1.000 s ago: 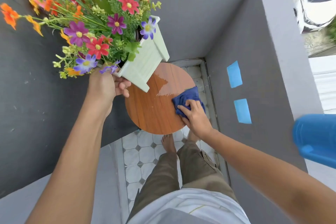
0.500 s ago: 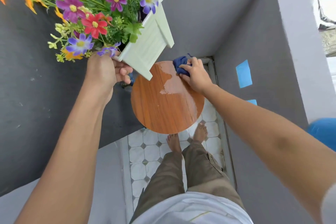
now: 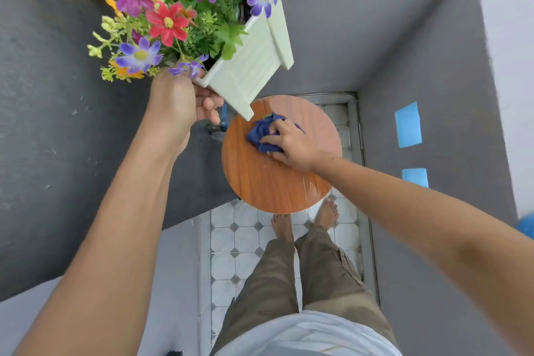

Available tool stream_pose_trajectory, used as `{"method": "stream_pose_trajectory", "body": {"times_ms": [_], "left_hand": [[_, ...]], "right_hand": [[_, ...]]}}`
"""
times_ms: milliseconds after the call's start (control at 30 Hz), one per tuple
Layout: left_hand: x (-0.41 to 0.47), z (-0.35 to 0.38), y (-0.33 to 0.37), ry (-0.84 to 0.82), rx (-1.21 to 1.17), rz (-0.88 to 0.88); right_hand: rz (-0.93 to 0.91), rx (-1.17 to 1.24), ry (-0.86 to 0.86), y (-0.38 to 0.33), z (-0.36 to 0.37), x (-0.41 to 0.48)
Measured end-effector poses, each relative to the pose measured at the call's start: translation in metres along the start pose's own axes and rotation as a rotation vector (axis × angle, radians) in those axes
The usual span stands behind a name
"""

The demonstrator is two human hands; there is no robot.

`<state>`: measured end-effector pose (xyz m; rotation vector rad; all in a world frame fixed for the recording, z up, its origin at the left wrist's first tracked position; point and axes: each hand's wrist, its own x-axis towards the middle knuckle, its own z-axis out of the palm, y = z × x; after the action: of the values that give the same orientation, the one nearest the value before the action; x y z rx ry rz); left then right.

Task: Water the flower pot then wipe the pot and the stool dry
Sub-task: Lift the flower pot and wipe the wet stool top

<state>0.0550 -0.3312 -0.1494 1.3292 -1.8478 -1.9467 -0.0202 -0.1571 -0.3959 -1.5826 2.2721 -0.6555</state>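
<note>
The left hand (image 3: pixel 176 101) holds the pale green flower pot (image 3: pixel 254 58) tilted above the round wooden stool (image 3: pixel 260 182), fingers curled under its base, likely clearing the seat. The right hand (image 3: pixel 291 141) presses a bunched blue cloth (image 3: pixel 261 131) onto the stool, fingers spread over it.

— Bright, even daylight, soft shadows only.
— Wet glare streaks the round brown wooden stool top (image 3: pixel 268 179) near its right edge; wide-angle bending stretches the forearms, corners slightly soft.
</note>
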Motion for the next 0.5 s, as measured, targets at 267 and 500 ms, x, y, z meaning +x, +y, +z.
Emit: {"method": "stream_pose_trajectory", "body": {"times_ms": [267,500], "left_hand": [[-0.009,0.000,-0.011,0.007,0.018,-0.003],[-0.014,0.004,-0.017,-0.001,-0.007,-0.014]], "right_hand": [[0.469,0.035,0.207,-0.039,0.022,0.056],[-0.337,0.046,-0.197,-0.100,0.062,-0.022]]}}
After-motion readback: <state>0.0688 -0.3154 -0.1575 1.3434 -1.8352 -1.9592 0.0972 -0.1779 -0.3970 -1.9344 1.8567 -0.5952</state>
